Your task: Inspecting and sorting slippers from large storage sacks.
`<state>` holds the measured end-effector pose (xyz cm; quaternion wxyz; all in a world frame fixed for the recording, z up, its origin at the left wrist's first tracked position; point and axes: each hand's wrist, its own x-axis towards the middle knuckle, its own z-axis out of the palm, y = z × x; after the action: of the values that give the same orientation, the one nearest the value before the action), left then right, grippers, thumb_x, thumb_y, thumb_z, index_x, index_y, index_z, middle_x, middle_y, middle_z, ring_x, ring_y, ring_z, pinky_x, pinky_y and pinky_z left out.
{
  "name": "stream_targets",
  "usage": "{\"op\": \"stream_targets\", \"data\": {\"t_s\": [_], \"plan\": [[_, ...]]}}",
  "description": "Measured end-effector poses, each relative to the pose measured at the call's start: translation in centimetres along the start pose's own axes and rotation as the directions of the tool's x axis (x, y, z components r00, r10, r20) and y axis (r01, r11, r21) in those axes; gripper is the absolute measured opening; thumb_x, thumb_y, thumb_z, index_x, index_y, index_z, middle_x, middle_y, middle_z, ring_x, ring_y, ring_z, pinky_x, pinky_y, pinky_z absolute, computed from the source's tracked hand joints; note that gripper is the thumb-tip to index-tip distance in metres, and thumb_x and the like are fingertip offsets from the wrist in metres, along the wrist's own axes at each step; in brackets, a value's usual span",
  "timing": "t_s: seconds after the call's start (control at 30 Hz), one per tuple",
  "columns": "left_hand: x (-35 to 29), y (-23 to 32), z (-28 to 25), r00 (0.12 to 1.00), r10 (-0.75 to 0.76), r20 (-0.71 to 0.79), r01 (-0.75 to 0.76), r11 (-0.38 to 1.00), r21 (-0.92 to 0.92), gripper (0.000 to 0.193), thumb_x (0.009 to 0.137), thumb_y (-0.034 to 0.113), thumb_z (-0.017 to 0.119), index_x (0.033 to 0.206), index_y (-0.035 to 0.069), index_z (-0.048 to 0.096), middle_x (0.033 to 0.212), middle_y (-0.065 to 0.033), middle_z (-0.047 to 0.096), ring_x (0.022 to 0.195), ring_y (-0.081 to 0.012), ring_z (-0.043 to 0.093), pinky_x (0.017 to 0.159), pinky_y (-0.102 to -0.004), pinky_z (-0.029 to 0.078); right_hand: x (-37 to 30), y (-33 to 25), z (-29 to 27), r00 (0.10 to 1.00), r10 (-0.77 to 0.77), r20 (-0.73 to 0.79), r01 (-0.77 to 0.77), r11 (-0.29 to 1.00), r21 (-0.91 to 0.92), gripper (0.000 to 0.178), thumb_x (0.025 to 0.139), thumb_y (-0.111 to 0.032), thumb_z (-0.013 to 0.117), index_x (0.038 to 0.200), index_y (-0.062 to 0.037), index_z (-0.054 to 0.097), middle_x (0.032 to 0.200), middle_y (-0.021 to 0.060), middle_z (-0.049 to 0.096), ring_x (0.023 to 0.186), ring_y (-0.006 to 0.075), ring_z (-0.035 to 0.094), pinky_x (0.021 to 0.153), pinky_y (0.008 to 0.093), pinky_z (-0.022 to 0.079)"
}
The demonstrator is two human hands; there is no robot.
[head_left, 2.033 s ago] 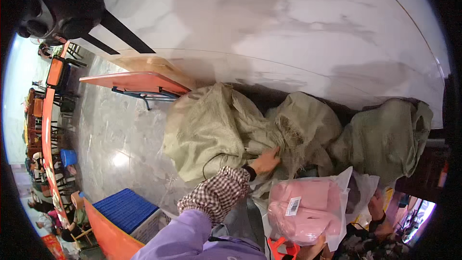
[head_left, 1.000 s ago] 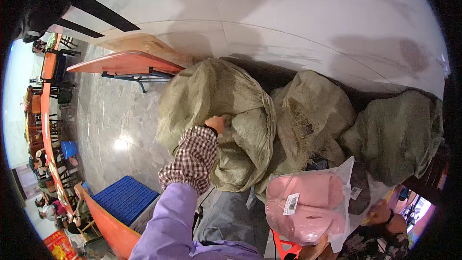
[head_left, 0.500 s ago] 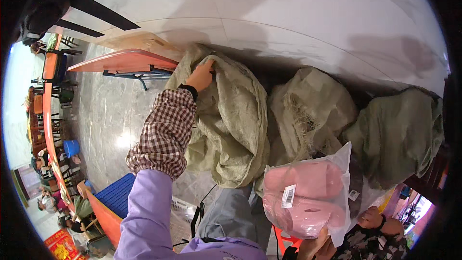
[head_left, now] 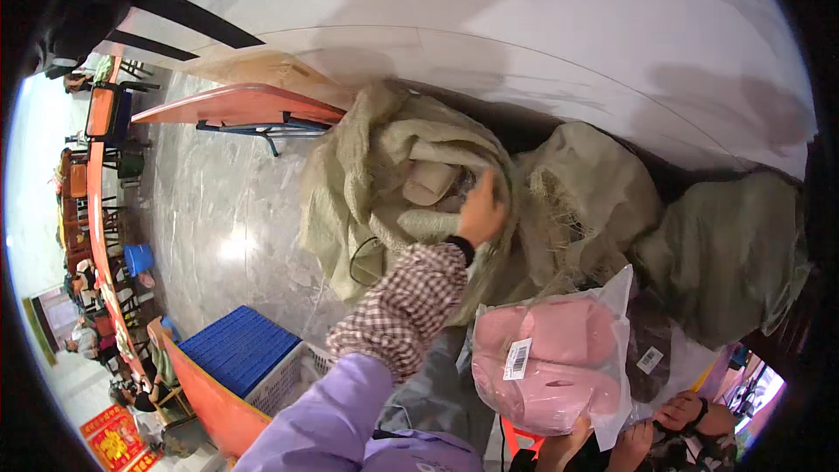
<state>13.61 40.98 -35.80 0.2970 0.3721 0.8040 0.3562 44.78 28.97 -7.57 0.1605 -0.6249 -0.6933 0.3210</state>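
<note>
My left hand (head_left: pixel 483 211), in a checked oversleeve, is at the right inner rim of a pale green woven sack (head_left: pixel 350 201). Its fingers look curled on the cloth, though they are partly blurred and hidden. Inside the sack's mouth lies a beige slipper-like item (head_left: pixel 430 182), beside some clear plastic. Low on the right, my right hand (head_left: pixel 564 447) grips the bottom edge of a clear bag of pink slippers (head_left: pixel 559 358) with a white barcode tag. A second clear bag with dark brown slippers (head_left: pixel 648 345) is partly hidden behind it.
Another person's hand (head_left: pixel 682 411), with a patterned sleeve, is beside the bags. Two more woven sacks, one pale (head_left: pixel 594 183) and one darker (head_left: pixel 725 253), stand right along the wall. A folding table (head_left: pixel 245 105) is leftward; blue (head_left: pixel 236 354) and white baskets sit lower left.
My left hand has moved from the sack's left rim to its right side. The mouth is now spread open, showing what is inside. The pink slippers have stayed nearly in place.
</note>
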Motion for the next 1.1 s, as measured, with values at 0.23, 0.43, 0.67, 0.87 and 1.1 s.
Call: {"op": "stream_targets", "data": {"t_s": [0.23, 0.43, 0.67, 0.87, 1.1], "plan": [[0.6, -1.2, -0.1, 0.994, 0.111, -0.014, -0.111, 0.992, -0.061, 0.076, 0.08, 0.018, 0.06, 0.145, 0.007, 0.023, 0.138, -0.0253, 0.036, 0.128, -0.0396, 0.035, 0.101, -0.0482, 0.032, -0.6, -0.1, 0.5, 0.998, 0.055, -0.019, -0.055, 0.998, 0.01, 0.034, 0.086, -0.027, 0.05, 0.087, 0.0043, 0.063, 0.084, 0.0179, 0.064, 0.077, 0.0291, 0.061, 0.07, 0.0403, 0.046], [-10.3, 1.6, -4.9, 0.987, 0.019, 0.162, -0.097, 0.866, 0.491, 0.096, 0.073, 0.063, 0.063, 0.148, 0.025, 0.017, 0.149, -0.0264, 0.013, 0.138, -0.0451, 0.01, 0.102, -0.0694, 0.009, -9.2, 14.9, -4.7, 0.994, 0.033, -0.103, -0.047, 0.99, -0.136, 0.034, 0.088, -0.024, 0.046, 0.098, 0.0041, 0.06, 0.095, 0.0207, 0.062, 0.089, 0.0335, 0.058, 0.083, 0.0436, 0.043], [-18.1, -10.7, -3.3, 0.578, -0.306, 0.756, 0.269, 0.947, 0.177, 0.1, 0.078, 0.053, 0.064, 0.148, 0.01, 0.007, 0.137, -0.0277, 0.039, 0.125, -0.0419, 0.04, 0.1, -0.0463, 0.037, -4.3, -3.1, -0.8, 0.92, 0.39, -0.017, -0.254, 0.63, 0.734, 0.036, 0.09, -0.016, 0.058, 0.122, 0.0016, 0.053, 0.11, 0.0076, 0.061, 0.1, 0.0164, 0.055, 0.089, 0.0305, 0.044], [-7.0, -16.7, -5.7, 0.637, 0.002, 0.771, -0.296, 0.924, 0.242, 0.073, 0.076, 0.051, 0.062, 0.128, 0.003, 0.048, 0.114, -0.0261, 0.058, 0.101, -0.0382, 0.057, 0.083, -0.0462, 0.046, -6.5, -3.0, -2.7, 0.9, 0.435, -0.01, -0.268, 0.572, 0.775, 0.03, 0.09, -0.012, 0.058, 0.116, 0.0016, 0.057, 0.107, 0.0059, 0.063, 0.097, 0.0139, 0.056, 0.086, 0.0285, 0.044], [14.9, -2.8, -27.3, 0.797, 0.582, -0.16, -0.204, 0.509, 0.836, 0.045, 0.094, 0.025, 0.051, 0.13, -0.002, 0.045, 0.131, -0.0198, 0.047, 0.119, -0.0287, 0.047, 0.095, -0.0346, 0.042, -4.0, -7.2, -5.2, 0.968, 0.143, -0.204, 0.083, 0.587, 0.805, 0.018, 0.087, -0.011, 0.054, 0.099, 0.0018, 0.059, 0.081, 0.0007, 0.062, 0.072, 0.0071, 0.053, 0.063, 0.026, 0.044]]}}
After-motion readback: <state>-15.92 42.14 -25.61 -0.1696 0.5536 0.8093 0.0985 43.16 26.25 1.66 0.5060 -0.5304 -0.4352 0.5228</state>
